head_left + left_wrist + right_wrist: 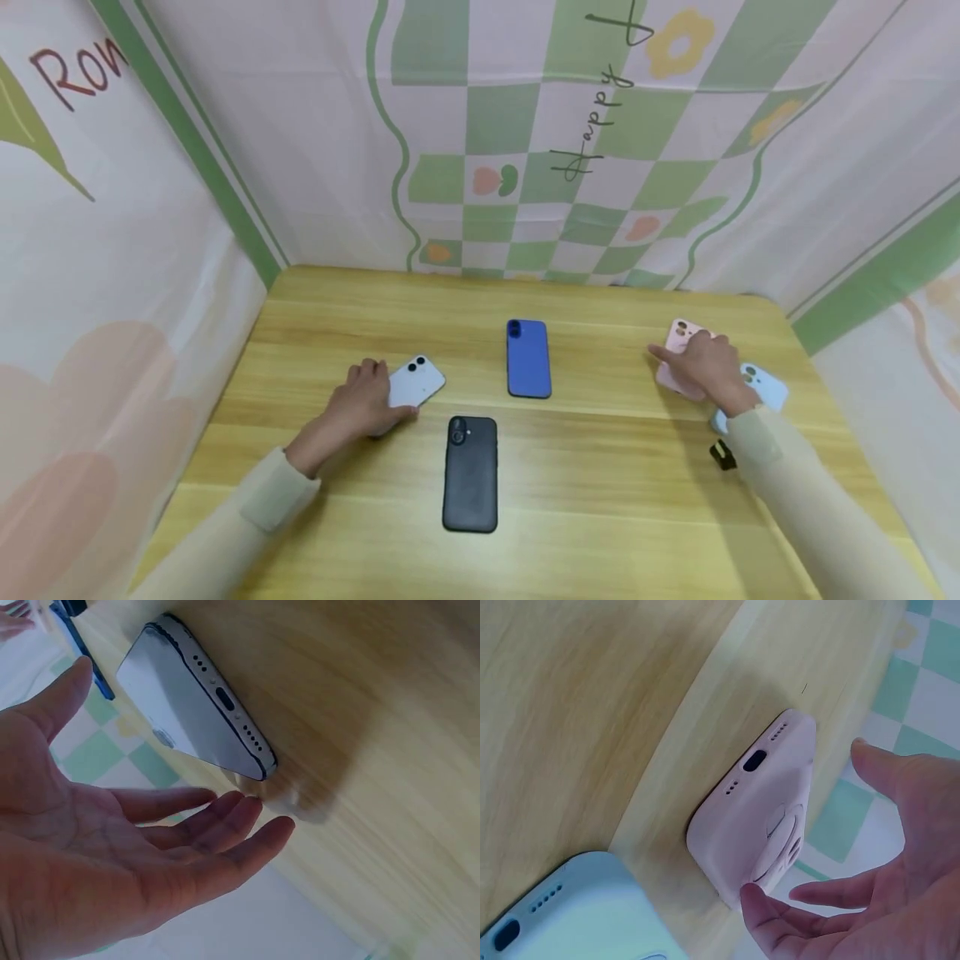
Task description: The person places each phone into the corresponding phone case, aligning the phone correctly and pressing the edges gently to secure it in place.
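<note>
My left hand (367, 398) lies over the near end of a white phone (417, 381) that rests camera side up on the wooden table (600, 500). In the left wrist view the left hand (172, 817) is flat, palm showing, with straight fingers beside the white phone's (191, 705) bottom corner. My right hand (701, 365) rests on a pink phone case (677, 333) at the far right. In the right wrist view the right hand (870, 885) is spread, and one fingertip touches the pink case (757, 817).
A blue phone case (528, 358) lies at the table's middle and a black phone (470, 472) nearer to me. A light blue case (767, 388) sits just right of the pink one, seen also in the right wrist view (577, 915). A small black object (722, 454) lies by my right sleeve. Cloth walls enclose the table.
</note>
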`<state>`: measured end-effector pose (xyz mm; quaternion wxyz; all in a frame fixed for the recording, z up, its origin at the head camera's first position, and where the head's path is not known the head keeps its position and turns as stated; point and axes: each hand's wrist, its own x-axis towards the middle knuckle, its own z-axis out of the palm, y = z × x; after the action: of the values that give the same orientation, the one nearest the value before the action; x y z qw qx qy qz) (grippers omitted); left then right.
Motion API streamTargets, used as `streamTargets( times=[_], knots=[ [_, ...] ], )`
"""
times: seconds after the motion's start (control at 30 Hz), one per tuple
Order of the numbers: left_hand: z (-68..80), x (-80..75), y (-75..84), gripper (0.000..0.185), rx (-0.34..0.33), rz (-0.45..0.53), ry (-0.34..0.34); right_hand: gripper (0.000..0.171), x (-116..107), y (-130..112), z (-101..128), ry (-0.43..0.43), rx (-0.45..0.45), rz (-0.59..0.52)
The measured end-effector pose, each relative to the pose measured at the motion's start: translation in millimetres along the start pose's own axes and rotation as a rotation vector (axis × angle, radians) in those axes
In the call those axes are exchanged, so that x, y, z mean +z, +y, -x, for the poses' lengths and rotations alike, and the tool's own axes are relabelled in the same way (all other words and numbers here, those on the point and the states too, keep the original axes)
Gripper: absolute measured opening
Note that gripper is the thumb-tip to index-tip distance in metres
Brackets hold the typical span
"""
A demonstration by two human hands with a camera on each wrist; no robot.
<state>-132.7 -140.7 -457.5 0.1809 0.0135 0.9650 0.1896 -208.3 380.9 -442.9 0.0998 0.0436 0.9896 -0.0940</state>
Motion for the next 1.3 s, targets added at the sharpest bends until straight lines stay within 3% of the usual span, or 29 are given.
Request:
streamTargets(
  times=[0.27, 0.57, 0.83, 1.07, 1.3],
  knots=[
    [-1.1, 3.3, 4.6, 0.094, 0.020, -0.036, 0.013, 0.060, -3.6, 0.4, -0.2, -0.056, 0.016, -0.030],
    [-5.4, 7.3, 11.8, 0.089, 0.011, -0.097, 0.020, 0.063, -0.4, 6.4, -2.6, -0.132, 0.097, -0.105],
    [-6.8, 10.2, 15.4, 0.080, 0.040, -0.139, 0.043, 0.061, 3.2, 6.5, -5.7, -0.061, 0.103, -0.102],
    [-5.5, 9.0, 16.3, 0.080, 0.052, -0.119, 0.044, 0.082, 4.8, 8.3, -11.2, -0.019, 0.108, -0.106],
    [-3.0, 6.6, 12.6, 0.087, 0.058, -0.061, 0.058, 0.092, 0.1, 6.8, -11.1, 0.001, 0.107, -0.133]
  ],
)
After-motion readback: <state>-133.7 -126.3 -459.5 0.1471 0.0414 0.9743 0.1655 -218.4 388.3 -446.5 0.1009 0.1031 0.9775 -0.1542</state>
